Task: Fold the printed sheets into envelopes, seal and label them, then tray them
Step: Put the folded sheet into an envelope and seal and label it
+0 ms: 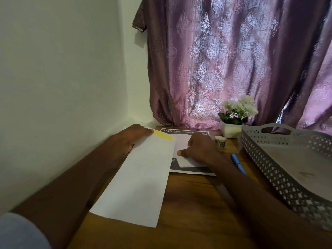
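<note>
- While the left hand (128, 139) reaches forward along the wall, its fingers grasp the far end of a long white envelope (138, 178) (yellow strip at its flap), lifted at a slant over the wooden table (190, 203).
- Right hand (199, 150) rests, fingers bent, gripping a folded white sheet (181, 147) on 1 printed sheet (185, 132).
- Grey perforated tray (280, 164) lines the right edge; a blue pen (238, 163) lies just beside it.
</note>
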Available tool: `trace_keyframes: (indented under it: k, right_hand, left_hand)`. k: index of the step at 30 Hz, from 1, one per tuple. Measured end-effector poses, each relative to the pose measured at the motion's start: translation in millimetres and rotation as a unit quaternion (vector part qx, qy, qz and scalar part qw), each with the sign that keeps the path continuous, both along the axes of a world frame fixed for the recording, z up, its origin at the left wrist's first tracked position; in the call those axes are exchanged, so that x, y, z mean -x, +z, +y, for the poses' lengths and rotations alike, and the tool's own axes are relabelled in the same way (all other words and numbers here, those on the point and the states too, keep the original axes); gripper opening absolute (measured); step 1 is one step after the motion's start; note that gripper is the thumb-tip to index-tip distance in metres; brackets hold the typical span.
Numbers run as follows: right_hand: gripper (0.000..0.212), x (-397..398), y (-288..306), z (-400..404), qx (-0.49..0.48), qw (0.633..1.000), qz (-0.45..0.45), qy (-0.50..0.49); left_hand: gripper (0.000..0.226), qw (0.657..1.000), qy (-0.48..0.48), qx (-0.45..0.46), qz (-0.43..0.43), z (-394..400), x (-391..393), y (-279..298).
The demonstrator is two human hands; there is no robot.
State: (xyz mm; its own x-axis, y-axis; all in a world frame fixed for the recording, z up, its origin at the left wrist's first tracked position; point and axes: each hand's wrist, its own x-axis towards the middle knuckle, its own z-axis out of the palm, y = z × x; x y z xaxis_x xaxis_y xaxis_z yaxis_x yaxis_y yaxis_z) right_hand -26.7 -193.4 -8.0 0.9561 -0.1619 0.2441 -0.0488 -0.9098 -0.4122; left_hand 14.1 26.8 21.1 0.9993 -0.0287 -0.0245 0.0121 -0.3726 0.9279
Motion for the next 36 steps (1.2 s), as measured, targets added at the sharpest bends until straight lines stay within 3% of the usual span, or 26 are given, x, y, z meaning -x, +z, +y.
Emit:
trace_keyframes:
  k: [4, 10, 17, 19, 22, 24, 26, 28, 31, 33, 36]
  right_hand:
    - [0.062, 0.3, 2.3, -1.2, -0.024, 1.000, 0.005, 0.005]
    - [0.068, 3.6, 5.1, -2.5, -0.043, 0.999, 0.010, 0.005]
    - [0.080, 3.7, 9.3, -3.4, -0.107, 0.994, 0.027, -0.002]
    - [0.056, 4.1, 12.3, -1.9, -0.121, 0.993, 0.015, -0.002]
    - [0.023, 2.3, 13.4, -6.0, -0.200, 0.979, -0.027, 0.003]
    - [0.016, -0.5, 13.1, -10.7, -0.288, 0.956, -0.058, 0.003]
    - [0.011, -3.7, 12.6, -15.8, -0.376, 0.922, -0.092, -0.018]
    - [0.012, -5.7, 14.5, -20.7, -0.438, 0.885, -0.148, -0.055]
    - [0.017, -2.9, 21.7, -29.0, -0.536, 0.812, -0.217, -0.079]
    - [0.022, -0.2, 27.2, -34.3, -0.631, 0.745, -0.212, -0.042]
    - [0.033, 0.8, 29.8, -35.6, -0.705, 0.685, -0.176, 0.044]
  left_hand:
    - [0.035, 0.997, 0.036, -0.002, -0.075, -5.3, -1.6, 0.6]
    - [0.068, 0.991, 0.008, 0.101, -0.089, -5.5, -6.3, -1.4]
    - [0.044, 0.994, -0.017, 0.064, -0.088, -7.3, -13.3, -7.1]
    - [0.020, 0.995, -0.010, 0.046, -0.085, -7.9, -13.5, -6.5]
    - [0.025, 0.996, 0.001, 0.022, -0.089, -8.3, -16.6, -8.7]
    - [0.024, 0.996, 0.000, 0.036, -0.087, -5.9, -16.8, -7.9]
    - [0.066, 0.996, -0.019, 0.045, -0.075, -5.1, -12.4, -5.5]
    - [0.085, 0.996, -0.042, 0.032, -0.076, -1.5, -16.3, -8.4]
    - [0.056, 0.996, -0.044, 0.051, -0.063, -1.1, -14.0, -8.9]
    - [0.035, 0.994, -0.081, 0.069, -0.039, -3.0, -10.2, -9.0]
    - [0.048, 0.986, -0.125, 0.112, -0.005, -6.8, 0.4, -6.8]
